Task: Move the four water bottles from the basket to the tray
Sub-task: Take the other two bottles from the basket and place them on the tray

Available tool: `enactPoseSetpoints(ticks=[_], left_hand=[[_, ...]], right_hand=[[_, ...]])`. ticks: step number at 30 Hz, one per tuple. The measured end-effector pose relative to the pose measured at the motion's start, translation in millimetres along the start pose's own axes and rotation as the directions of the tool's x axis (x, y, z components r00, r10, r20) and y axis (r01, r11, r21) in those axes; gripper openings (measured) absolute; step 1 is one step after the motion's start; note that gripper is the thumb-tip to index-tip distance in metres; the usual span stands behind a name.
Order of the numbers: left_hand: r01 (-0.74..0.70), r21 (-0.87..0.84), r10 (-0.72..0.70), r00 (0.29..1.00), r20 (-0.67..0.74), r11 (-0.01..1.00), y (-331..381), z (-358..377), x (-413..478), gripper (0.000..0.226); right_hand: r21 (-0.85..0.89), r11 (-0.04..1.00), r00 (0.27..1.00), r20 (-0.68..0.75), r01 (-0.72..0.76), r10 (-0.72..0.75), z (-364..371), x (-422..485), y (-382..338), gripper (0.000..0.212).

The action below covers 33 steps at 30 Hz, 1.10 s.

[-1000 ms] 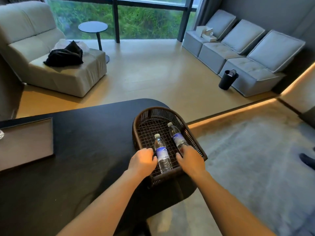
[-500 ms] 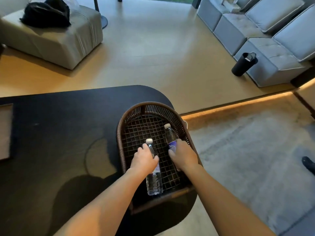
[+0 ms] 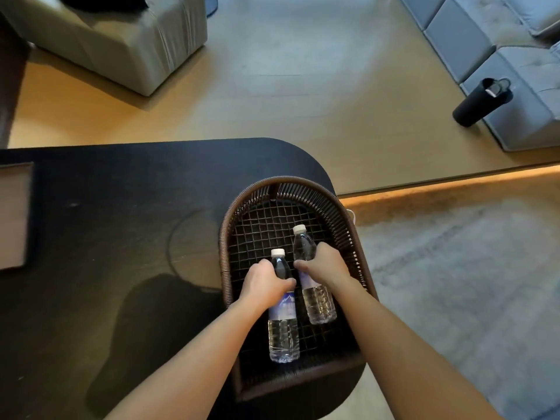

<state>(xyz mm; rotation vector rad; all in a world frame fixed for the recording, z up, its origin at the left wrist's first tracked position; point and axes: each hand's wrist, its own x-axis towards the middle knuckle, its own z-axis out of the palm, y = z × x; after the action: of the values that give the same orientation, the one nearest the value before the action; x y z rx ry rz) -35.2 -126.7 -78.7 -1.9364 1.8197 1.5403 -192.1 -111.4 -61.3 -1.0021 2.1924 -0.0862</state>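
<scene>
A dark brown wicker basket (image 3: 225,234) sits at the right end of the black table (image 3: 121,207). Two clear water bottles with white caps and blue labels are inside it. My left hand (image 3: 263,283) is wrapped around the upper part of the left bottle (image 3: 283,331). My right hand (image 3: 325,265) grips the right bottle (image 3: 318,301) around its middle. Both bottles look raised off the basket's mesh floor, caps pointing away from me. A corner of the tray (image 3: 13,213) shows at the left edge of the table.
The table's rounded end overhangs a grey rug (image 3: 454,268) to the right. Beyond the table lie a wooden floor, a beige sofa block (image 3: 121,40) at top left, a grey sofa (image 3: 500,40) at top right and a black flask (image 3: 481,101) on the floor.
Both hands have closed around the bottles and begun lifting them from the basket floor. The camera has tilted further down, so the tray has slid towards the left edge.
</scene>
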Motion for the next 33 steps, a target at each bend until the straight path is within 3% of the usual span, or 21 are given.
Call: enactPoseSetpoints(ticks=[5, 7, 10, 18, 25, 33], left_hand=[[-0.020, -0.081, 0.018, 1.000, -0.024, 0.996, -4.8, -3.6, -10.2, 0.035], [-0.046, -0.119, 0.040, 0.998, -0.052, 0.992, -9.0, -4.7, -14.8, 0.041], [-0.104, -0.201, 0.087, 0.992, -0.091, 0.974, -13.7, -4.8, -26.1, 0.055], [-0.273, -0.367, 0.236, 0.961, -0.143, 0.889, -22.9, -11.6, -66.5, 0.059], [-0.532, -0.357, 0.451, 0.844, -0.290, 0.768, -24.1, -24.0, -109.2, 0.047], [-0.716, -0.287, 0.559, 0.685, -0.468, 0.636, -42.8, -74.4, -174.4, 0.064]], right_hand=[[0.091, 0.996, 0.999, 0.025, 0.017, -0.019, -2.4, 9.5, 2.9, 0.041], [0.123, 0.992, 0.999, 0.008, 0.037, -0.038, -4.3, 5.2, 6.3, 0.039], [0.150, 0.985, 0.996, -0.040, 0.080, -0.074, -7.6, -8.1, 12.0, 0.041], [0.311, 0.916, 0.955, -0.229, 0.254, -0.187, -4.2, -69.2, 33.5, 0.052], [0.408, 0.828, 0.867, -0.467, 0.385, -0.173, 10.5, -131.6, 38.1, 0.056], [0.355, 0.736, 0.746, -0.598, 0.576, -0.295, 13.7, -217.2, 4.9, 0.061]])
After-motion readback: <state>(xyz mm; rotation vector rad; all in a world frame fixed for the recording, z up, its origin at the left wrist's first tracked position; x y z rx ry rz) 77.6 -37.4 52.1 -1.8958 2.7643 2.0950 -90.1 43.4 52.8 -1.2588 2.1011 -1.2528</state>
